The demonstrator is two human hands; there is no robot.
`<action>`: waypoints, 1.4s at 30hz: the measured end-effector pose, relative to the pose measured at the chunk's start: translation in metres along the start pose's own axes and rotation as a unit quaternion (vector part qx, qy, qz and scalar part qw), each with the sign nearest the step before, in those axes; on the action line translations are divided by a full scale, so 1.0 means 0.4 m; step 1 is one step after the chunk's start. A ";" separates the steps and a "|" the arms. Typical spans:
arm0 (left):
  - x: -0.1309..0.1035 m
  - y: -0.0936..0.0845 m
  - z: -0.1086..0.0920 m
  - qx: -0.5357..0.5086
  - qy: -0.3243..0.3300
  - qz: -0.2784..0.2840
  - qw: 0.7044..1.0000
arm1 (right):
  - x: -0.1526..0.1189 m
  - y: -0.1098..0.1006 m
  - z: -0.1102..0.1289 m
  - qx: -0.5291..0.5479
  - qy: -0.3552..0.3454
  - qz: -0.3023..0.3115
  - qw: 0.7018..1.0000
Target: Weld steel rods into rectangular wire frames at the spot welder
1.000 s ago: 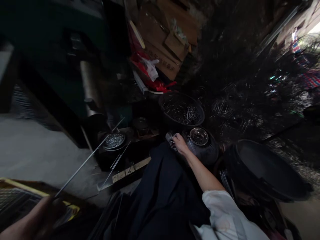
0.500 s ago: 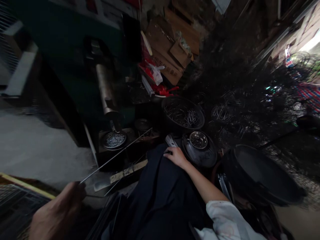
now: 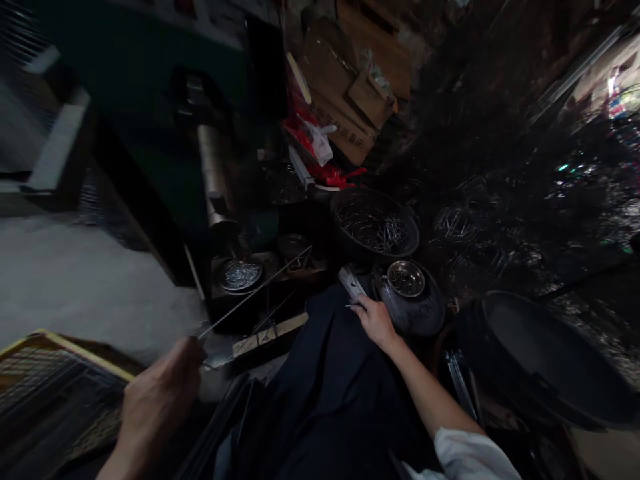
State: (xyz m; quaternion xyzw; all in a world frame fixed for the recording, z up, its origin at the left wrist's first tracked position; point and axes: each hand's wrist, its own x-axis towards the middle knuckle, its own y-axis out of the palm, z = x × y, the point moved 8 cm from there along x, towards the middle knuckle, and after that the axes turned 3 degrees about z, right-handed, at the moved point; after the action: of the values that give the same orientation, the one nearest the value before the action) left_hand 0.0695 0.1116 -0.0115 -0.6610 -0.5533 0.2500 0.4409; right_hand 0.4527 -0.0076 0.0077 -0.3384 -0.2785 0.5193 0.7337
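Note:
My left hand [image 3: 163, 387], blurred at the lower left, is closed round one end of a thin metal rod [image 3: 250, 295]. The rod slants up and right, its bent tip near a small dark dish. My right hand [image 3: 373, 319] is over the dark cloth on my lap [image 3: 325, 373], with thumb and fingers pinched on a small thin piece [image 3: 352, 306]. Just beyond those fingers lies a pale flat object [image 3: 351, 283]. To the right is a shiny metal bowl [image 3: 406, 278] with small dark bits in it.
A plate of small shiny pieces [image 3: 241, 274] sits beneath a machine's metal cylinder [image 3: 214, 170]. Ahead is a black basin [image 3: 417, 230] of thin metal pieces. A yellow-rimmed crate [image 3: 90, 353] stands left, a large dark round container [image 3: 537, 350] right. Cardboard boxes [image 3: 345, 137] lie behind.
My left hand has moved right and inward with the rod. My right hand has shifted slightly right, and a thin piece now shows at its fingertips. The whole view has shifted a little.

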 end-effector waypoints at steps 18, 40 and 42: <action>0.012 0.000 -0.098 0.024 0.045 -0.104 0.993 | 0.150 0.475 0.406 0.645 0.112 0.140 0.743; 0.120 0.012 -0.113 0.028 0.076 -0.135 0.988 | 0.243 0.457 0.423 0.664 0.121 0.065 0.735; 0.127 0.013 -0.112 0.029 0.076 -0.138 0.987 | 0.249 0.456 0.425 0.667 0.119 0.062 0.733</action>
State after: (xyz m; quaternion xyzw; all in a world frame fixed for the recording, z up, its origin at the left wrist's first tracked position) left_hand 0.1221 0.1462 0.0138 -0.5824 -0.5968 0.1511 0.5309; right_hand 0.2494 0.1646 -0.0251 0.1626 0.2506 0.5713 0.7644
